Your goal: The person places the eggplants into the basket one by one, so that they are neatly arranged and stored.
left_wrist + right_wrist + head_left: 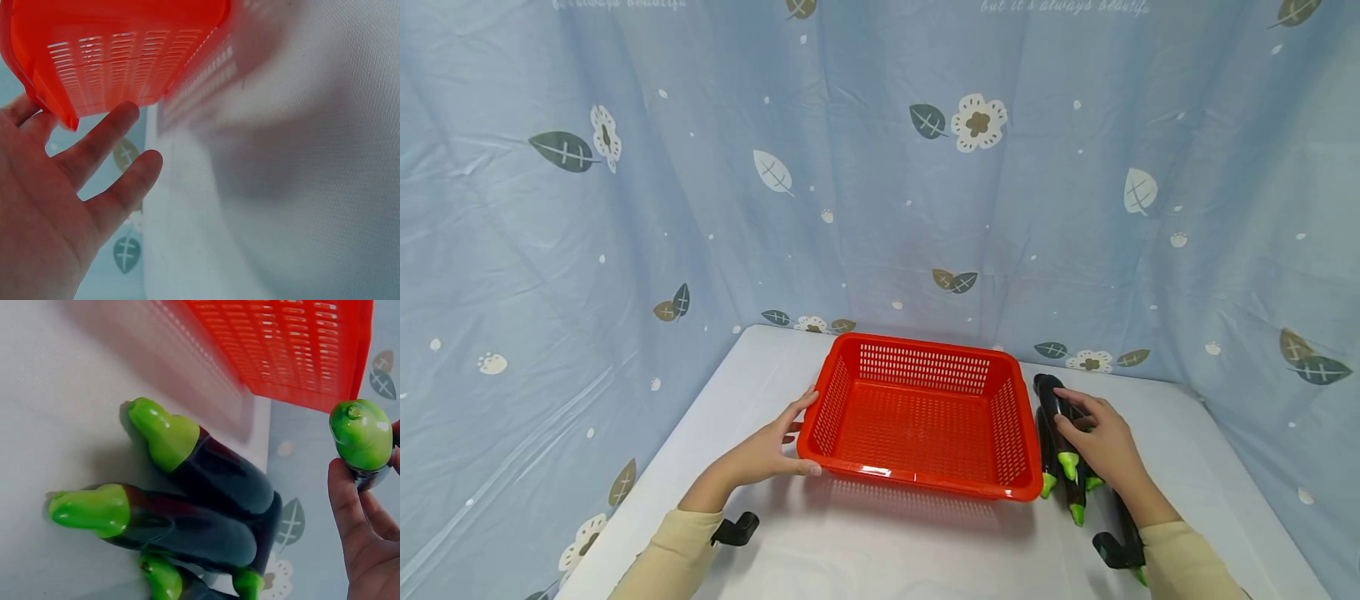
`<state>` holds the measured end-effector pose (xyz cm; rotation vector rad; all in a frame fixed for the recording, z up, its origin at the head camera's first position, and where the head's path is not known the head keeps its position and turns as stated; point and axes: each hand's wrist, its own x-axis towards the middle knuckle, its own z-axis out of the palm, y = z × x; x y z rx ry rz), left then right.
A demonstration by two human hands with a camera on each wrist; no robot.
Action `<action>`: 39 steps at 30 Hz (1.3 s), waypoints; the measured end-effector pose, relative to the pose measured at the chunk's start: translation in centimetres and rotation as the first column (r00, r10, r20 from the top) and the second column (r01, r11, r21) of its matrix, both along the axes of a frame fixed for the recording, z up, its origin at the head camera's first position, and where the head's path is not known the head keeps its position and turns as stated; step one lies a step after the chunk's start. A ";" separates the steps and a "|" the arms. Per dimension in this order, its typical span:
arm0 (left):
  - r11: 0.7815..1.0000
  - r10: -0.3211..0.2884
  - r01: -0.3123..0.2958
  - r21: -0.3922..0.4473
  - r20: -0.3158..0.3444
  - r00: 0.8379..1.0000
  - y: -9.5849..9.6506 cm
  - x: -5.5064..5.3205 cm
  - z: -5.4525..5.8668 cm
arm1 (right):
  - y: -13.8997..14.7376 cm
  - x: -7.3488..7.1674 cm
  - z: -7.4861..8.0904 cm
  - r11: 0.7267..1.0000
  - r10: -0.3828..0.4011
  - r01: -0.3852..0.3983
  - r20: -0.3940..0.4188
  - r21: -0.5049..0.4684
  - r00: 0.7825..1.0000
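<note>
A red perforated plastic basket (925, 417) stands on the white table, with nothing inside it. At its left side, my left hand (763, 452) touches the rim with mostly straight fingers, the thumb near the front corner. My right hand (1105, 437) pinches a dark eggplant (1065, 446) with a green cap, just right of the basket. In the right wrist view, this held eggplant (359, 434) points its green end at the camera, raised off the table. Several more eggplants (181, 528) lie in a heap below it, partly hidden by the right hand in the head view.
Another eggplant (1127, 525) lies nearer the front, partly under the right forearm. Black camera mounts (736, 529) sit at both wrists. A blue curtain (880, 208) with leaf and flower prints hangs behind the table (880, 550) and along its sides.
</note>
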<state>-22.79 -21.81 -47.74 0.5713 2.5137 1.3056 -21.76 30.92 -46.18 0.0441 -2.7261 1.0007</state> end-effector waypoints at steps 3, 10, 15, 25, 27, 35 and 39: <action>1.000 -0.003 0.003 -0.001 -0.007 1.000 -0.1 0.0 0.0 | -0.3 -0.2 0.2 1.000 0.000 0.000 0.008 -0.002 1.000; 1.000 -0.007 0.007 0.002 -0.009 1.000 -0.1 -0.1 -0.1 | -0.9 -0.4 0.8 1.000 0.001 -0.001 0.030 0.012 1.000; 1.000 -0.003 0.003 -0.001 -0.005 1.000 -0.1 -0.1 -0.2 | -1.4 -0.5 1.5 1.000 0.023 -0.024 0.027 0.013 0.999; 1.000 0.002 -0.002 -0.002 0.002 1.000 -0.1 0.0 -0.3 | -2.4 -1.0 1.9 0.997 0.082 -0.082 0.003 0.000 0.997; 1.000 0.004 -0.004 -0.005 0.005 1.000 0.0 0.0 -0.2 | -2.7 -1.1 2.1 0.996 0.086 -0.086 0.005 -0.001 0.996; 1.000 -0.020 0.020 0.008 -0.016 1.000 0.0 0.0 -0.1 | -3.5 -1.2 2.8 0.995 0.102 -0.102 0.010 -0.013 0.995; 1.000 -0.021 0.021 0.020 -0.011 1.000 0.0 0.1 0.0 | -3.9 -1.4 2.9 0.993 0.116 -0.116 0.000 -0.019 0.993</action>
